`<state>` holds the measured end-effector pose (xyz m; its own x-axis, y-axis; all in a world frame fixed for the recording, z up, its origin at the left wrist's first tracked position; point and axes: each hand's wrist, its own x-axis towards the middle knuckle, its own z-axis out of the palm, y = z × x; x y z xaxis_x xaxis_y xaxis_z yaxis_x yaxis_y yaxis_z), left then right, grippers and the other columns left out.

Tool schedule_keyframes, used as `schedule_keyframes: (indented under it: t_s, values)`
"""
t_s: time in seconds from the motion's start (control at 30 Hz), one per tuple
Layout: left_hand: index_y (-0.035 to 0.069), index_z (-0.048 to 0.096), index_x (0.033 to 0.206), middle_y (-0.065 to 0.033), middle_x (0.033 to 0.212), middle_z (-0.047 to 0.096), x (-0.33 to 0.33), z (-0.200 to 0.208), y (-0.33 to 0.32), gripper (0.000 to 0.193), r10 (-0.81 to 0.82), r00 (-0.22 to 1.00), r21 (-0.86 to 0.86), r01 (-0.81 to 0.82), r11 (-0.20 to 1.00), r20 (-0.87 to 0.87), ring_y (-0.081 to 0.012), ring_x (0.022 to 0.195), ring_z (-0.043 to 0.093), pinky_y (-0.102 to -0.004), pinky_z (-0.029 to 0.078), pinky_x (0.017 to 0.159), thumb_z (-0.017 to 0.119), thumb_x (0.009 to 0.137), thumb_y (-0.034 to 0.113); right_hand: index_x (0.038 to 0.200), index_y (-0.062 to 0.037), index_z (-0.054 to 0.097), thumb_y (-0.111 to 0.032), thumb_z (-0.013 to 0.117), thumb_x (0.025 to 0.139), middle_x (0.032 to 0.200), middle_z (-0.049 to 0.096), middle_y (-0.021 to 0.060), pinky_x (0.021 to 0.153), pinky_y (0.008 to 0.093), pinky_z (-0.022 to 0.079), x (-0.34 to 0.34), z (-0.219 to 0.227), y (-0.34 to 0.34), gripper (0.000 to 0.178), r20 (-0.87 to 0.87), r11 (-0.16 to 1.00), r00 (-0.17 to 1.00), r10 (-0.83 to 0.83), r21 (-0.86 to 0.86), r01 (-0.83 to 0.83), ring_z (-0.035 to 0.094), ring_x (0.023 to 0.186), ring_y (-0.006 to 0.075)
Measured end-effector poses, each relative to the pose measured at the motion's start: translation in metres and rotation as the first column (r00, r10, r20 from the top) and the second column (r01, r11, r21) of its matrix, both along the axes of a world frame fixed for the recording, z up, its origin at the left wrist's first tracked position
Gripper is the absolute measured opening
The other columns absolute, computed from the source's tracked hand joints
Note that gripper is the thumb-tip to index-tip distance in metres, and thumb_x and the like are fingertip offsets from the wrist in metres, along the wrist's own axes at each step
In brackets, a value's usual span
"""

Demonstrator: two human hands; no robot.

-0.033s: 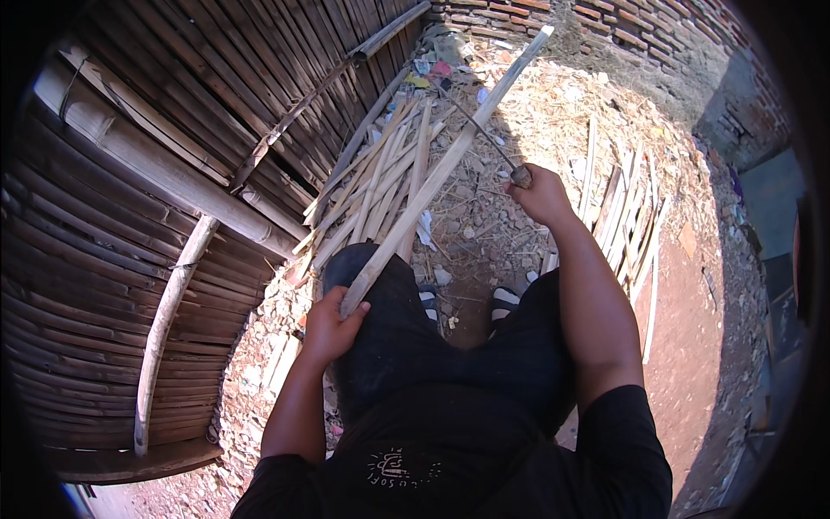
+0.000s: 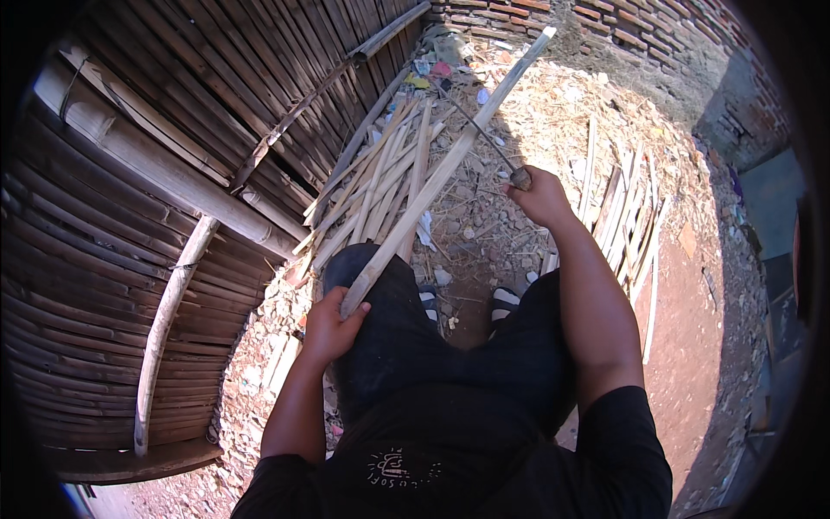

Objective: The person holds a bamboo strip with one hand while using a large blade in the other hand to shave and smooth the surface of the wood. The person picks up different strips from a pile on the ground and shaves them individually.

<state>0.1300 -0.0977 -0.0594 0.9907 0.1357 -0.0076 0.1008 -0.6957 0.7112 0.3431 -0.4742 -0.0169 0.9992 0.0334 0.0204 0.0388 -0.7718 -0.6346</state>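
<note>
A long pale bamboo strip (image 2: 418, 204) slants from my left thigh up toward the brick wall. My left hand (image 2: 335, 325) is closed round its near end, thumb on top. In my right hand (image 2: 540, 195) is the stubby handle of a large knife (image 2: 494, 144), its thin dark blade pointing to the far left. The blade crosses the strip beyond its middle; whether it lies on the edge or has cut in, I cannot tell.
A heap of split strips (image 2: 380, 177) lies beyond my left knee, and another bundle (image 2: 627, 208) on the ground at right. A bamboo wall (image 2: 104, 259) stands close at left, a brick wall (image 2: 622, 35) at the far end. Shavings and rubble (image 2: 467, 229) cover the ground between.
Almost nothing differs. The strip's far end and the knife have shifted by a tiny amount; both hands keep their grip.
</note>
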Motion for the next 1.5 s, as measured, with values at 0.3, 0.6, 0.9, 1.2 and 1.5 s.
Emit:
schedule_keyframes:
  t_s: [0.3,0.6,0.9,1.2,1.5]
  values:
    - [0.001,0.068,0.111,-0.0199,0.082,0.072,-0.002,0.002,0.001,0.039,0.013,0.999,0.054,-0.012,0.998,-0.033,-0.0315,0.07,0.071,-0.0408,0.055,0.068,0.079,0.092,0.033,0.104,-0.0102,0.07,-0.021,0.072,0.079,0.094,0.073,0.0173,0.083,0.0534,0.057,-0.046,-0.002,0.069,0.027,0.002,0.74,0.799,0.602,-0.379,-0.556,0.071,0.096,0.0396]
    - [0.0,0.068,0.112,-0.0214,0.081,0.072,-0.001,-0.008,0.002,0.041,0.009,1.0,0.059,-0.01,0.998,0.008,-0.0344,0.073,0.072,-0.0425,0.055,0.069,0.078,0.092,0.034,0.108,-0.003,0.072,-0.035,0.08,0.085,0.088,0.073,0.0231,0.077,0.0477,0.055,0.0,-0.013,0.016,0.04,0.126,0.957,0.954,0.274,-0.131,-0.257,0.07,0.085,0.0418]
    - [0.0,0.068,0.111,-0.0214,0.082,0.072,0.0,-0.002,-0.002,0.039,0.005,1.0,0.035,-0.005,0.999,-0.004,-0.0342,0.074,0.073,-0.0425,0.055,0.07,0.078,0.092,0.033,0.108,-0.0002,0.071,-0.036,0.082,0.084,0.09,0.073,0.0238,0.08,0.0487,0.056,-0.016,-0.021,0.028,0.044,0.211,0.88,0.858,0.469,-0.188,-0.435,0.07,0.087,0.0431]
    - [0.0,0.068,0.11,-0.0225,0.086,0.073,-0.001,0.001,0.002,0.038,-0.045,0.998,0.078,0.042,0.996,0.036,-0.0367,0.079,0.073,-0.0434,0.055,0.072,0.078,0.092,0.032,0.11,-0.0073,0.069,-0.04,0.082,0.083,0.083,0.07,0.0209,0.08,0.0503,0.055,-0.031,0.004,0.051,0.044,0.032,0.725,0.747,0.664,-0.271,-0.633,0.071,0.088,0.0416]
    - [0.0,0.067,0.11,-0.0232,0.086,0.072,-0.001,-0.005,0.001,0.038,-0.014,1.0,0.014,0.014,1.0,0.015,-0.037,0.081,0.073,-0.0428,0.055,0.073,0.078,0.092,0.032,0.111,-0.003,0.072,-0.036,0.081,0.086,0.098,0.073,0.0242,0.087,0.0469,0.055,0.003,-0.005,-0.003,0.042,0.012,0.974,0.982,0.187,0.13,-0.187,0.071,0.097,0.0399]
